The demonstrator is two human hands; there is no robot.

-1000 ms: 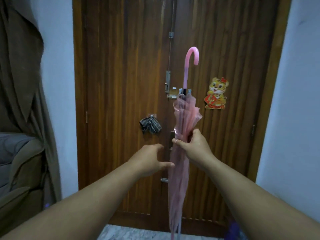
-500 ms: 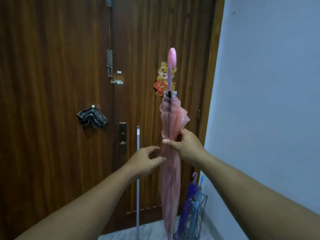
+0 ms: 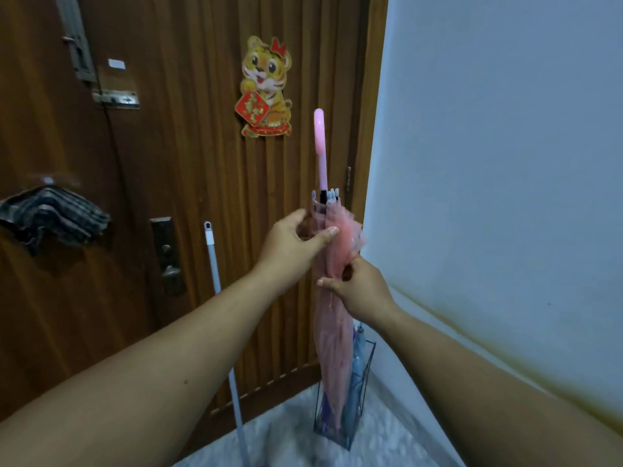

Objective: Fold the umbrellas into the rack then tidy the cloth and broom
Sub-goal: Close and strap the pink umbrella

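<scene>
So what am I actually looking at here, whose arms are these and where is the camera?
There is no machine: a person wears one camera on the head, looking forward and down, so you see their own arms. Both hands grip a folded pink umbrella, held upright with its handle on top: the left hand near the upper canopy, the right hand just below. Beneath stands a wire rack with other umbrellas inside. A broom handle leans on the wooden door, where a checked cloth hangs.
</scene>
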